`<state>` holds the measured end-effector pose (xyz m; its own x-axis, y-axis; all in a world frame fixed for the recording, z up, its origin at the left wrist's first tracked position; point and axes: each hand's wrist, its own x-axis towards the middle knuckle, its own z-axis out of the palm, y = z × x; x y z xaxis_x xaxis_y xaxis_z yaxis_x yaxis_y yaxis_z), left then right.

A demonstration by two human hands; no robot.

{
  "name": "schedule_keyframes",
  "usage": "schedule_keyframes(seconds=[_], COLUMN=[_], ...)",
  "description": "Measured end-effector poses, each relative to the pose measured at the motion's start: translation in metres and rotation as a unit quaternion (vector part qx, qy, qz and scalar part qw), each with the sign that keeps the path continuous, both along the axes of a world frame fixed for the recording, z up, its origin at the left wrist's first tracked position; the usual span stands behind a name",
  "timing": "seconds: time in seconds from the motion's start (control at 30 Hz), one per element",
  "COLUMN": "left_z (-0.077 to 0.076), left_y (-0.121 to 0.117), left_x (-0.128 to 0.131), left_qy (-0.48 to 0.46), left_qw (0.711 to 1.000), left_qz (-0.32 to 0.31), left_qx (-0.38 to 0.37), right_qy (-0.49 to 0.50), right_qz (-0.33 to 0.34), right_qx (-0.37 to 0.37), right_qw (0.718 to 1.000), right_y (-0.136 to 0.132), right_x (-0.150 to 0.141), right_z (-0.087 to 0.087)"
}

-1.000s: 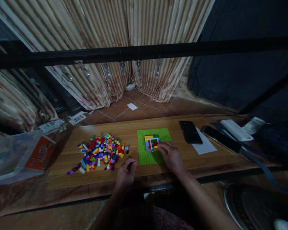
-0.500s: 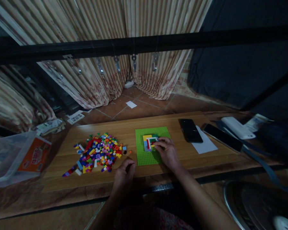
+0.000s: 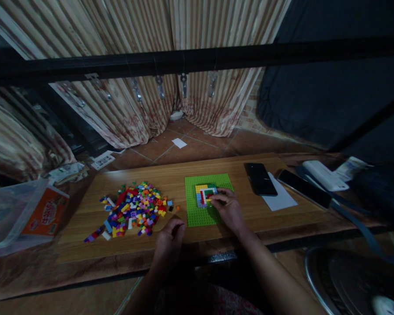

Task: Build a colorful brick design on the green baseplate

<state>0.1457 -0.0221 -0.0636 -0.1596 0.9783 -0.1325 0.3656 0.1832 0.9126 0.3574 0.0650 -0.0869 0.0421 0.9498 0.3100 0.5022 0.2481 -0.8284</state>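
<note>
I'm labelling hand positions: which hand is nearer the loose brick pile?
Left. The left hand is close by, right of the brick pile; the right hand is farther right, over the green baseplate.

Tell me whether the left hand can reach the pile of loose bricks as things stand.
Probably yes: the left hand is just right of the pile of loose bricks, no obstacle shows between them, and the right hand is over at the green baseplate.

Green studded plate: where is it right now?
In the head view, the green studded plate lies near the middle of the wooden board, right of the brick pile and partly covered by the right hand.
</note>
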Motion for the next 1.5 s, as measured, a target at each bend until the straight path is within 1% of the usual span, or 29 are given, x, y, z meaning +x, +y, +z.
schedule_keyframes(seconds=[0.13, 0.23, 0.4, 0.6, 0.67, 0.73, 0.83, 0.97, 1.03, 1.13, 1.23, 1.37, 1.43, 1.5], left_z=[0.0, 0.0, -0.001, -0.009, -0.01, -0.008, 0.001, 0.015, 0.019, 0.022, 0.026, 0.032, 0.032, 0.028], left_y=[0.0, 0.0, 0.0, -0.002, 0.0, 0.003, 0.006, 0.003, 0.001, 0.005, 0.012, 0.02, 0.022, 0.023], left_x=[0.0, 0.0, 0.001, 0.001, 0.001, 0.0, -0.002, -0.006, -0.005, 0.0, 0.008, 0.02, 0.024, 0.026], left_qy=[-0.015, -0.021, -0.035, -0.071, -0.098, -0.144, -0.221, -0.306, -0.327, -0.338, -0.352, -0.38, -0.382, -0.371], left_qw=[1.0, 1.0, 0.999, 0.997, 0.994, 0.986, 0.968, 0.943, 0.937, 0.935, 0.931, 0.921, 0.92, 0.925], left_qz=[0.007, 0.011, 0.026, 0.033, 0.05, 0.077, 0.107, 0.114, 0.105, 0.094, 0.088, 0.072, 0.068, 0.07], left_qx=[-0.007, -0.01, -0.006, -0.004, -0.014, -0.03, -0.05, -0.061, -0.063, -0.056, -0.046, -0.045, -0.046, -0.043], right_qy=[0.035, 0.047, 0.03, 0.019, 0.011, 0.006, 0.004, 0.024, 0.064, 0.114, 0.069, -0.01, -0.026, -0.039], right_qz=[0.001, -0.017, -0.053, -0.058, -0.058, -0.052, -0.039, -0.015, -0.015, -0.058, -0.087, -0.085, -0.078, -0.076], right_qx=[-0.021, -0.027, -0.027, -0.039, -0.049, -0.052, -0.043, -0.032, -0.033, -0.012, 0.029, 0.049, 0.05, 0.053], right_qw=[0.999, 0.998, 0.998, 0.997, 0.997, 0.997, 0.998, 0.999, 0.997, 0.992, 0.993, 0.995, 0.995, 0.995], right_y=[0.003, 0.004, 0.005, 0.01, 0.012, 0.014, 0.014, 0.013, 0.011, 0.005, -0.005, -0.021, -0.026, -0.029], right_x=[0.0, -0.002, -0.008, -0.009, -0.009, -0.009, -0.009, -0.006, -0.001, 0.011, 0.03, 0.052, 0.058, 0.059], right_z=[0.001, 0.002, 0.0, -0.001, 0.0, 0.001, 0.0, -0.002, -0.002, 0.001, 0.004, 0.001, -0.002, -0.005])
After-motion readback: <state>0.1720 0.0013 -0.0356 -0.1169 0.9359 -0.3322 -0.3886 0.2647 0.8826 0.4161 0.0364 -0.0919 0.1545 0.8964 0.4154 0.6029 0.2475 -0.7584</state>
